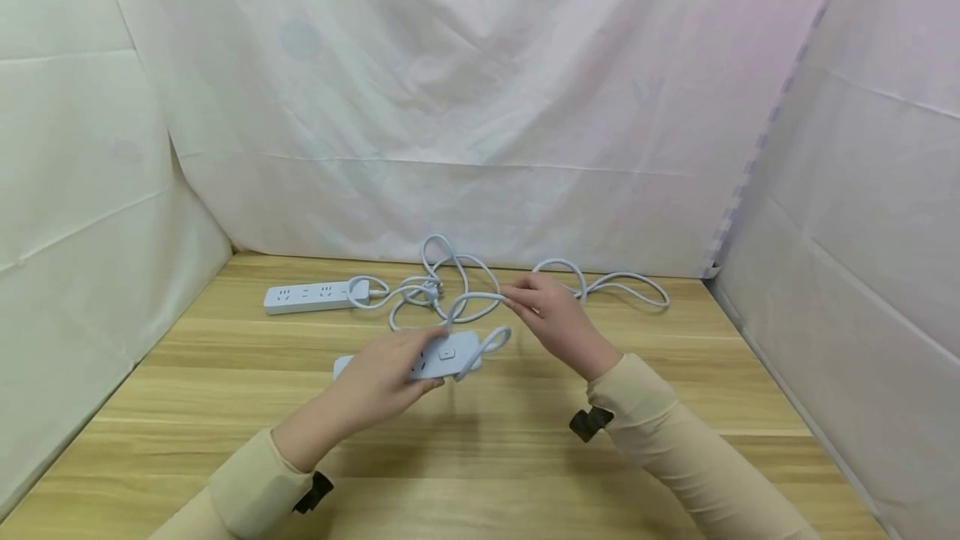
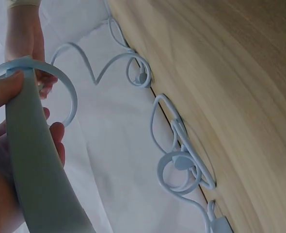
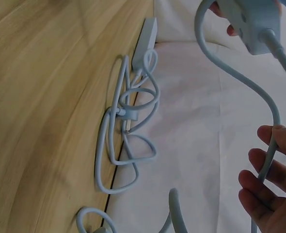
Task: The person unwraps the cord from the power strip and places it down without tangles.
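Note:
A white power strip [image 1: 465, 346] is gripped by my left hand [image 1: 382, 373], thumb on one side and fingers round the other, raised off the table. Its cord loops out from the end, as the left wrist view also shows around the strip [image 2: 41, 160]. My right hand [image 1: 551, 315] pinches that cord [image 3: 271, 141] between thumb and fingertips, to the right of the strip. Behind my hands, a second white power strip [image 1: 315, 297] lies on the table at the left, its cord [image 1: 442, 277] in tangled loops beside it.
The wooden table [image 1: 525, 473] has a white cloth [image 1: 480, 107] hanging along its back edge and sides. More cord loops [image 1: 633, 286] lie at the back right. A plug [image 3: 128, 115] sits among the tangled loops.

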